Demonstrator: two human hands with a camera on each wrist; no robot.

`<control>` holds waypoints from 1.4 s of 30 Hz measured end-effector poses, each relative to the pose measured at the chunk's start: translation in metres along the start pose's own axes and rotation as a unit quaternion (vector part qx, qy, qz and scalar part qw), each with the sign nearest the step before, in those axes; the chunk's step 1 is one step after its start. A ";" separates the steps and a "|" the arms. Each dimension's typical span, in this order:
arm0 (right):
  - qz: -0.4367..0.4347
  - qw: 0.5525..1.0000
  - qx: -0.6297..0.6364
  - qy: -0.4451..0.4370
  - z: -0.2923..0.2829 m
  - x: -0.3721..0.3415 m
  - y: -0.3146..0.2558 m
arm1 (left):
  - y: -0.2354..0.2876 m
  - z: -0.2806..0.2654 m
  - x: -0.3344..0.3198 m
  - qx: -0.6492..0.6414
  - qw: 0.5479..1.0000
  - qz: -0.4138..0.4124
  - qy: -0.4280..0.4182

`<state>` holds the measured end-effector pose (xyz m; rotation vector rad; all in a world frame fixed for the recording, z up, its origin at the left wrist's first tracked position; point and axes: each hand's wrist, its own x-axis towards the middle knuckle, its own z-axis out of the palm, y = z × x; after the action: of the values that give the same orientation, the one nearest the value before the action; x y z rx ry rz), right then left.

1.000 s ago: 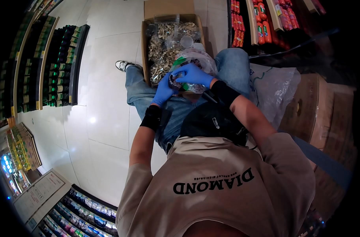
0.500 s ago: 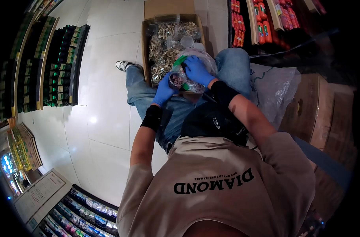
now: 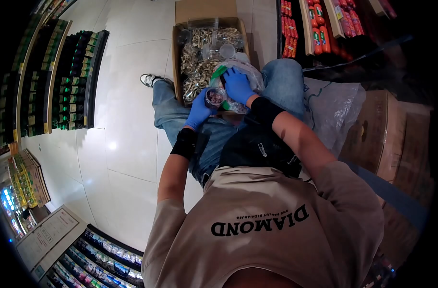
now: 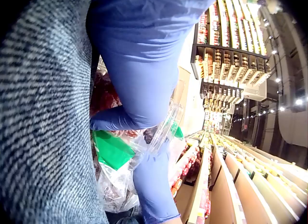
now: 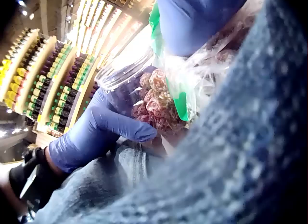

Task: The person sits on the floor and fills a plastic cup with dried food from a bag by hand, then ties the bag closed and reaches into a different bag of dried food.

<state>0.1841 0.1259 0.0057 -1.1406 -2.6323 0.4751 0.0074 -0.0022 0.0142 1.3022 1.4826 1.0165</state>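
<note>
My blue-gloved left hand (image 3: pixel 199 109) grips a clear plastic jar (image 3: pixel 214 97) near my lap, thumb and fingers curled round its side. In the right wrist view, wrinkled reddish-brown dried fruits (image 5: pixel 161 101) show inside and at the jar's open mouth. Just right of it lies a clear plastic bag (image 3: pixel 250 72) with green strips (image 3: pixel 219 73), holding more dark fruit. My gloved right hand (image 3: pixel 239 86) reaches into the bag's opening, and its fingertips are hidden there. I cannot tell whether they hold a fruit.
Beyond my hands stands an open cardboard box (image 3: pixel 177 62) of bagged, sliced dried goods (image 3: pixel 197 48), a clear lid-like disc (image 3: pixel 227 51) on top. An empty-looking plastic bag (image 3: pixel 331 103) and cartons (image 3: pixel 367 129) lie right. Shelves of bottles (image 3: pixel 75 81) stand left, red packaged sausages (image 3: pixel 319 29) at upper right.
My right hand has left the jar's mouth and moved away to the right, into the bag. The jar's mouth and contents have come into sight. My left hand has stayed on the jar.
</note>
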 end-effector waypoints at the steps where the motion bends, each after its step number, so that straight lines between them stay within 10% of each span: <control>1: 0.000 1.000 0.000 0.000 0.002 0.002 0.001 | 0.001 0.000 0.000 -0.003 1.000 -0.005 0.001; 42: -0.004 0.966 0.256 0.015 0.044 0.014 0.029 | -0.007 -0.001 0.002 0.020 1.000 0.009 -0.008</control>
<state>0.1790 0.1466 -0.0445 -0.9515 -2.2800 1.0508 0.0041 -0.0012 0.0079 1.3501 1.4885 0.9898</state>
